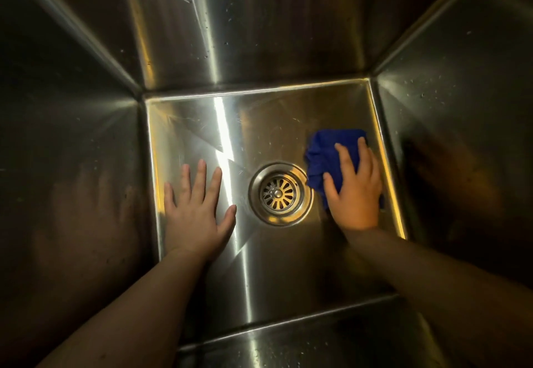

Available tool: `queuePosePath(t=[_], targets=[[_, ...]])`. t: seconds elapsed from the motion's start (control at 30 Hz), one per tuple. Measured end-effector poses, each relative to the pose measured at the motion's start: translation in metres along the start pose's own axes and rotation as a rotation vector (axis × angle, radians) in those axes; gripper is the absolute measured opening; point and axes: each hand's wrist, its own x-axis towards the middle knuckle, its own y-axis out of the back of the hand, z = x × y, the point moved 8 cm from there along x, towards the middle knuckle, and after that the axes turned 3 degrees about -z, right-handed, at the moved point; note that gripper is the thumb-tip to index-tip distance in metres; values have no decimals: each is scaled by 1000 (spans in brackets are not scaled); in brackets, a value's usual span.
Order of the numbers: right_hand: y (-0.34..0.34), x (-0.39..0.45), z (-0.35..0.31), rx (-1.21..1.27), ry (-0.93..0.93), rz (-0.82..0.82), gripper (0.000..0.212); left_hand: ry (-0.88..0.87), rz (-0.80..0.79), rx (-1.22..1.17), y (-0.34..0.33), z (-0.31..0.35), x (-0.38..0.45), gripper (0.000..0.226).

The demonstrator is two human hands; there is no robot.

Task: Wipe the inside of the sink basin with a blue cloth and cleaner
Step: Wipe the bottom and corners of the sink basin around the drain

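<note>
I look straight down into a deep stainless steel sink basin (259,125). A crumpled blue cloth (323,154) lies on the basin floor to the right of the round drain (280,193), close to the right wall. My right hand (353,189) presses down flat on the cloth, fingers spread over it, covering its near part. My left hand (197,209) rests flat on the bare floor left of the drain, fingers apart, holding nothing. No cleaner bottle is in view.
Four steep steel walls enclose the floor; the back wall (245,27) and right wall (450,102) carry small water drops. The drain has a slotted strainer with a centre knob. Both forearms reach in from the near edge.
</note>
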Motion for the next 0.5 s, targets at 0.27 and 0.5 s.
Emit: queuePosePath(t=[0.27,0.5], targets=[[-18,-77,-56,8,236,-24,59,-2,12,-8,0,1,-1,74],[-35,-110,-83,-13,561,-261,68,19,15,9,-3,-1,0,74]])
